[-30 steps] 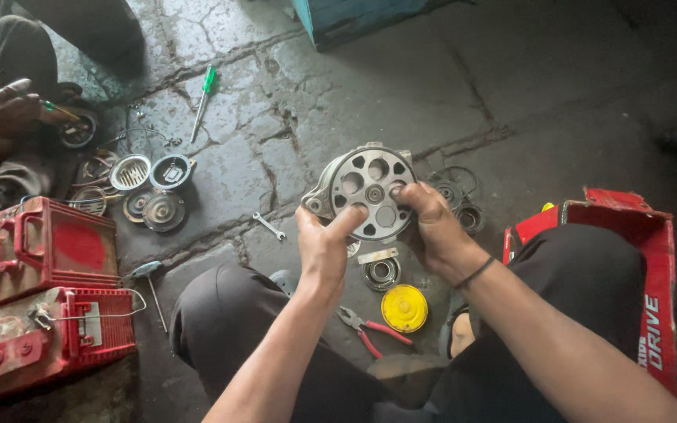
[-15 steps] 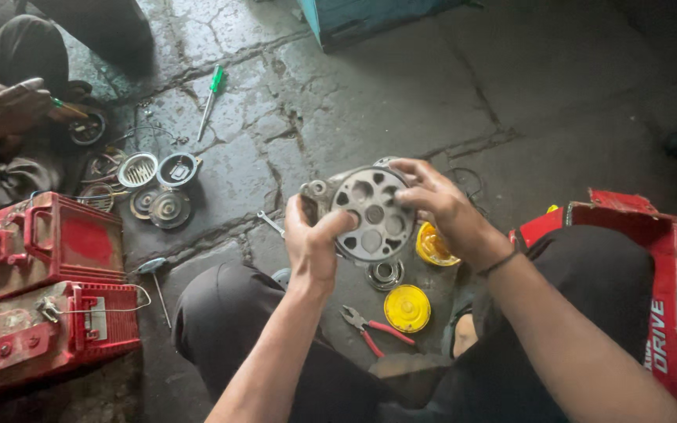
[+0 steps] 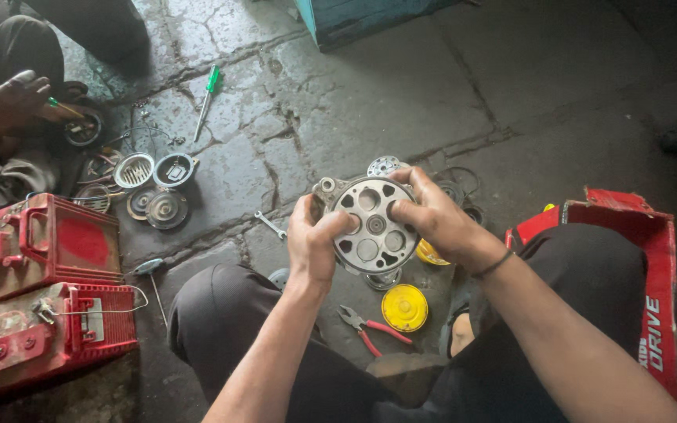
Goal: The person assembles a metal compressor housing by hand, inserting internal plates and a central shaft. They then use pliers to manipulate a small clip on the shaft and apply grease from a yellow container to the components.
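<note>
— At nine o'clock, what did you have on the feed?

— I saw two red battery cases (image 3: 37, 294) stacked on the cracked stone floor (image 3: 370, 102). Above them, around ten o'clock, another person's hand (image 3: 16, 98) was bent over a small round part; I couldn't tell how it gripped. Beside that lay loose round metal parts (image 3: 150, 188) and a green-handled screwdriver (image 3: 208, 98).

— And the middle?

— My left hand (image 3: 315, 235) was clenched on the left rim of a round metal housing (image 3: 374, 227) with holes in its face, thumb across the front. The housing was held off the floor at dead centre, above the knees, face tilted up toward the camera.

— The other hand?

— My right hand (image 3: 436, 219) grasped the housing's right edge, fingers curled over the top, thumb pressed on the face. So both hands were closed on it.

— Below that?

— At six o'clock lay red-handled pliers (image 3: 370, 329) just beside a yellow cap (image 3: 404, 307); a small wrench (image 3: 270, 225) lay left of the housing. At three o'clock I had a red carton (image 3: 644, 258) against the right knee.
</note>
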